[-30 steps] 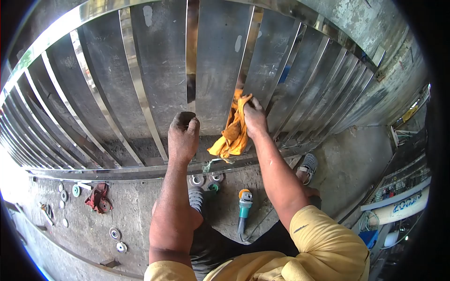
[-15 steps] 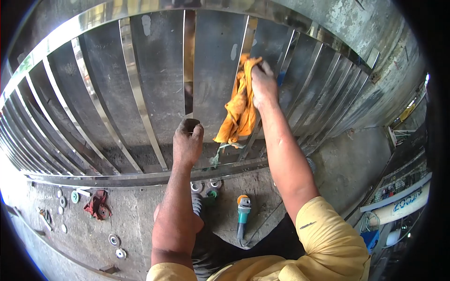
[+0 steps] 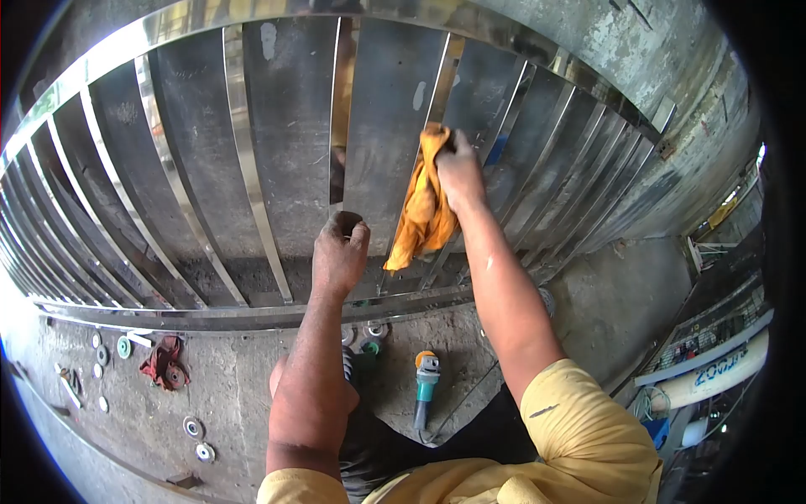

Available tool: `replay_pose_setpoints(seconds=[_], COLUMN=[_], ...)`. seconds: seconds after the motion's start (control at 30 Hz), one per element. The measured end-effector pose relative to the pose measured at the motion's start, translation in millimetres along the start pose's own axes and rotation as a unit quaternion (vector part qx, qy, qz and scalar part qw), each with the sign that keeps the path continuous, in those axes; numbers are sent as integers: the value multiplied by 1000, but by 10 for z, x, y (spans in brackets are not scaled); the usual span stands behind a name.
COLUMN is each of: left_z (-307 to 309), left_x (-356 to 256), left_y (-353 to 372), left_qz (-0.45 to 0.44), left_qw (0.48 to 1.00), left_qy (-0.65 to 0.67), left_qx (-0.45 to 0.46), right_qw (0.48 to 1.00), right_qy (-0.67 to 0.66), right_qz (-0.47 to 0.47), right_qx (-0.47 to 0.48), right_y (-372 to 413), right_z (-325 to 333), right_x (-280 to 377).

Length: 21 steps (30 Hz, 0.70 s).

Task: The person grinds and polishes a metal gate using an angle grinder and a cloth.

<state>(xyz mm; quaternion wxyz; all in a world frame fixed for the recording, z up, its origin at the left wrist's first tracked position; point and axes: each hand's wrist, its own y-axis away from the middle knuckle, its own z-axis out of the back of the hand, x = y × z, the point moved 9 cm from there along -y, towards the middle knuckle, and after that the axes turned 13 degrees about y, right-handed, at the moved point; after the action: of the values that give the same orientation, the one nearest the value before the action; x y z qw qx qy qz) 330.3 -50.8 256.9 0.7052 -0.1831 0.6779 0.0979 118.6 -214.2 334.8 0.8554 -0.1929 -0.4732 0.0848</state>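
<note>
An orange cloth (image 3: 426, 206) hangs bunched from my right hand (image 3: 461, 170), which is closed on it and presses it along one upright bar of the shiny metal railing (image 3: 243, 160). The cloth covers the bar there, so the contact itself is hidden. To the left, my left hand (image 3: 339, 256) is closed around the lower part of another upright metal bar (image 3: 339, 126). Its fingers curl round the bar with the thumb at the right.
On the concrete floor lies a teal angle grinder (image 3: 426, 388) with its cord. Several abrasive discs (image 3: 193, 427) are scattered at the left, near a dark red cloth (image 3: 164, 361). A concrete wall (image 3: 630, 50) rises behind the railing. A pale pipe (image 3: 714, 374) lies at right.
My right hand and the orange cloth have slid a little down the bar. My left hand keeps its grip, while the view has shifted slightly.
</note>
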Motion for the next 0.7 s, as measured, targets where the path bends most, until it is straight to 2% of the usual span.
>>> replay_pose_setpoints(seconds=[0.17,0.3,0.37,0.47,0.6,0.7], left_z=[-67,-82,-109,-161,-174,-180], left_x=[3,22,15,39,12,21], left_y=[39,7,6,-31,-43,-47], left_qz=[5,8,12,-13,6,7], left_qw=[1000,1000,999,1000,1000,1000], left_qy=[-10,-15,-22,-13,-15,-16], left_qx=[10,17,22,25,23,26], right_qw=[996,990,991,974,979,978], right_qy=[33,-98,-94,-199,-174,-158], right_qz=[-30,-19,-59,-69,-77,-121], right_qx=[80,99,76,87,69,68], right_y=[512,430,304,204,304,300], right_z=[-235,-350,-296,-251,-258,-279], right_x=[-372,-519,-538,-357,-412,-425])
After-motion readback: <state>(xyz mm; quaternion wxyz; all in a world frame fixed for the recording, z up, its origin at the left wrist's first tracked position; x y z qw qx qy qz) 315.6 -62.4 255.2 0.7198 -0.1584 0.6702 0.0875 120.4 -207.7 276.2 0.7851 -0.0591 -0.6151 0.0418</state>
